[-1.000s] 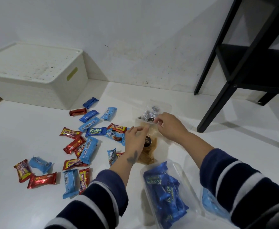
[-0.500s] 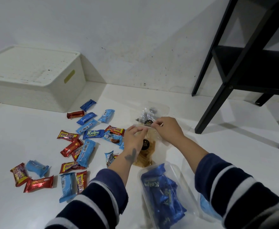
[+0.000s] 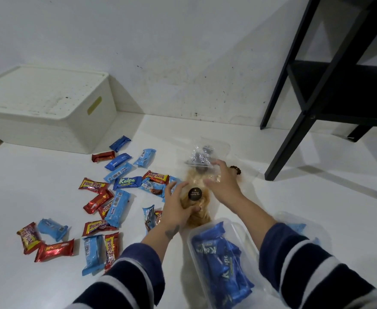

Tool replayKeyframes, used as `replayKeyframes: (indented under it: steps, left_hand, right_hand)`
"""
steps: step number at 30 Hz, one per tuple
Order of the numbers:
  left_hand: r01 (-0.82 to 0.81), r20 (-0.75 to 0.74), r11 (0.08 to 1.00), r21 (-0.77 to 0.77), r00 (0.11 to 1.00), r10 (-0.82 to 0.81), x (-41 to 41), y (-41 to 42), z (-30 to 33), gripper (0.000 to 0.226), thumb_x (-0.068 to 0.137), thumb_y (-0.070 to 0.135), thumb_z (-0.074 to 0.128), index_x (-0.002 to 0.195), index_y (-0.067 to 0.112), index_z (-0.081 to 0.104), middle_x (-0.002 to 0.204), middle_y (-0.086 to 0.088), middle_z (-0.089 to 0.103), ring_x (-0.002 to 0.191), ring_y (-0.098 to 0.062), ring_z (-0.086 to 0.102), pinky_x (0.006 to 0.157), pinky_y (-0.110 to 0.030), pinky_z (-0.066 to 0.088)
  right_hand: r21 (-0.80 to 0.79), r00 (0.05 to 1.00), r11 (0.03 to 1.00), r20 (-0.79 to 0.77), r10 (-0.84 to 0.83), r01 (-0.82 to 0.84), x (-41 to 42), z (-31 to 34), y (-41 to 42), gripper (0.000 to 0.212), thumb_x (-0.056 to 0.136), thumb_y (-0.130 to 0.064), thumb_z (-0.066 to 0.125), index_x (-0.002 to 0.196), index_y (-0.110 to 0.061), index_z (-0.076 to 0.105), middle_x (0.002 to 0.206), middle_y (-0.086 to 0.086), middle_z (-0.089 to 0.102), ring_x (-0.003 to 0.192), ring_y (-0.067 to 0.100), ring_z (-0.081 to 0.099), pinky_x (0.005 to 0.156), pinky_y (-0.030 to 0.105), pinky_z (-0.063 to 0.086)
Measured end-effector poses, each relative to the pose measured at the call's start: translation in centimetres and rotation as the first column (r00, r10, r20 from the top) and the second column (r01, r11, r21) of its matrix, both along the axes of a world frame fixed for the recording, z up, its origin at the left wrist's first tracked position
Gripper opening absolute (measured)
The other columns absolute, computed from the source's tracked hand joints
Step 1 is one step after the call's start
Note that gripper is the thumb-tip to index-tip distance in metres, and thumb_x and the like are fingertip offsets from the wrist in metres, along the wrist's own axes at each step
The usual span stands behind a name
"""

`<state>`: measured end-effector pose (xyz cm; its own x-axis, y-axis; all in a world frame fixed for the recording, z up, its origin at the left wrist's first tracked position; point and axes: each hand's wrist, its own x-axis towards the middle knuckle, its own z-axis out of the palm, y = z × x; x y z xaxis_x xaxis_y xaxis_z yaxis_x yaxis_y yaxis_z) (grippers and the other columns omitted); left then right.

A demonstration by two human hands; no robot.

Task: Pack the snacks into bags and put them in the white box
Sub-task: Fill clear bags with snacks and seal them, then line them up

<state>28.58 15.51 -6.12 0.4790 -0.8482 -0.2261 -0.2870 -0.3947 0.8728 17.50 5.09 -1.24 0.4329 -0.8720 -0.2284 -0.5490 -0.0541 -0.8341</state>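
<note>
A clear bag of golden-brown snacks (image 3: 197, 216) with a round black label lies on the white floor in the middle. My left hand (image 3: 175, 211) grips its left side. My right hand (image 3: 222, 185) rests palm down on the bag's upper end, fingers spread. In front of me lies a clear bag full of dark blue Kalpa bars (image 3: 221, 262). Another clear bag with dark wrapped sweets (image 3: 199, 155) lies just beyond my right hand. Loose red and blue snack bars (image 3: 107, 197) are scattered to the left. The white box (image 3: 49, 108) stands at the far left, lid on.
A black metal shelf (image 3: 312, 103) stands at the right, its legs on the floor near my right hand. A clear bag with light blue packets (image 3: 299, 226) shows behind my right sleeve. The white wall runs along the back.
My right hand has let go of the bag's top edge and now lies flat with spread fingers. My left hand has slid down the bag's side to grip it.
</note>
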Motion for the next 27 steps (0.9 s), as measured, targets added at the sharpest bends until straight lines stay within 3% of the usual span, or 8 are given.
replayKeyframes:
  steps: [2, 5, 8, 11, 14, 19, 22, 27]
  left_hand:
    - [-0.025, -0.001, 1.0, 0.003, 1.0, 0.025, 0.2, 0.0, -0.2, 0.073, 0.074, 0.006, 0.079, 0.136, 0.026, 0.045, 0.145, 0.002, 0.023, 0.128, -0.013, 0.035, 0.097, -0.014, 0.03]
    - [-0.022, 0.023, 0.998, -0.053, 0.999, 0.023, 0.3, -0.1, -0.1, 0.075, 0.073, 0.003, 0.079, 0.138, 0.023, 0.045, 0.139, 0.004, 0.03, 0.125, -0.011, 0.039, 0.096, -0.011, 0.032]
    - [-0.024, 0.035, 0.988, -0.15, 0.999, 0.029, 1.0, 0.0, 0.5, 0.076, 0.074, 0.01, 0.079, 0.139, 0.025, 0.043, 0.138, 0.005, 0.032, 0.124, -0.008, 0.039, 0.098, -0.017, 0.037]
    - [-0.046, 0.023, 0.972, -0.23, 0.998, 0.052, 3.1, 0.0, 1.9, 0.068, 0.081, 0.023, 0.074, 0.139, 0.029, 0.039, 0.139, 0.006, 0.035, 0.118, -0.011, 0.047, 0.098, -0.028, 0.045]
    - [-0.04, 0.121, 0.971, -0.235, 0.99, 0.07, 6.9, 0.3, 2.8, 0.05, 0.093, 0.033, 0.057, 0.139, 0.028, 0.037, 0.139, 0.008, 0.039, 0.115, -0.009, 0.051, 0.095, -0.032, 0.049]
    - [0.066, 0.581, 0.983, 0.17, 0.799, -0.154, 17.4, 0.7, 0.7, 0.044, 0.097, 0.041, 0.043, 0.139, 0.03, 0.04, 0.154, 0.003, 0.025, 0.142, -0.021, 0.024, 0.113, -0.046, 0.029]
    - [0.053, 0.603, 0.915, 0.399, 0.737, -0.306, 22.5, -0.4, -0.1, 0.053, 0.099, 0.047, 0.034, 0.148, 0.032, 0.023, 0.16, 0.004, 0.002, 0.148, -0.022, -0.003, 0.116, -0.056, 0.009]
    - [0.102, 0.65, 0.878, 0.469, 0.633, -0.421, 28.4, -4.2, -1.1, 0.063, 0.097, 0.055, 0.027, 0.152, 0.031, 0.006, 0.161, 0.004, -0.012, 0.147, -0.024, -0.014, 0.116, -0.058, 0.005]
  right_hand:
    - [0.067, 0.997, 0.996, -0.048, 0.057, -0.054, -0.2, -0.8, 1.1, 0.05, 0.089, -0.004, 0.057, 0.13, -0.029, 0.044, 0.122, 0.009, 0.042, 0.07, 0.006, 0.046, 0.064, 0.016, 0.049]
    - [0.144, 0.993, 0.987, -0.088, 0.082, -0.069, 0.1, -1.5, 1.9, 0.054, 0.089, 0.001, 0.057, 0.131, -0.031, 0.047, 0.105, 0.002, 0.049, 0.065, 0.007, 0.049, 0.066, 0.031, 0.054]
    - [0.027, 0.995, 0.998, -0.085, 0.055, -0.053, 1.0, -0.9, 1.8, 0.057, 0.087, 0.001, 0.059, 0.134, -0.031, 0.049, 0.108, 0.002, 0.058, 0.059, 0.002, 0.049, 0.049, 0.01, 0.04]
    - [-0.048, 0.997, 0.997, -0.054, 0.057, -0.059, 2.7, 1.2, 0.7, 0.061, 0.086, 0.003, 0.06, 0.134, -0.034, 0.05, 0.124, 0.0, 0.059, 0.063, 0.002, 0.048, 0.051, 0.013, 0.04]
    - [-0.088, 0.998, 0.994, -0.025, 0.063, -0.065, 4.9, 3.3, -0.8, 0.059, 0.088, 0.003, 0.056, 0.133, -0.034, 0.051, 0.074, -0.004, 0.051, 0.056, 0.007, 0.045, 0.052, 0.019, 0.039]
    - [-0.184, 0.999, 0.982, -0.038, 0.034, -0.041, 10.2, 4.7, -3.9, 0.059, 0.086, 0.001, 0.059, 0.131, -0.037, 0.052, 0.107, 0.005, 0.054, 0.074, 0.017, 0.055, 0.072, 0.027, 0.05]
    - [-0.2, 0.999, 0.98, -0.032, 0.005, -0.012, 14.5, 4.0, -6.1, 0.058, 0.087, 0.0, 0.059, 0.131, -0.037, 0.051, 0.112, 0.003, 0.052, 0.083, 0.019, 0.056, 0.074, 0.029, 0.05]
    - [-0.187, 0.997, 0.98, 0.036, -0.064, 0.07, 21.8, 2.1, -9.6, 0.059, 0.088, 0.002, 0.057, 0.134, -0.035, 0.05, 0.112, 0.001, 0.05, 0.088, 0.019, 0.055, 0.077, 0.028, 0.049]
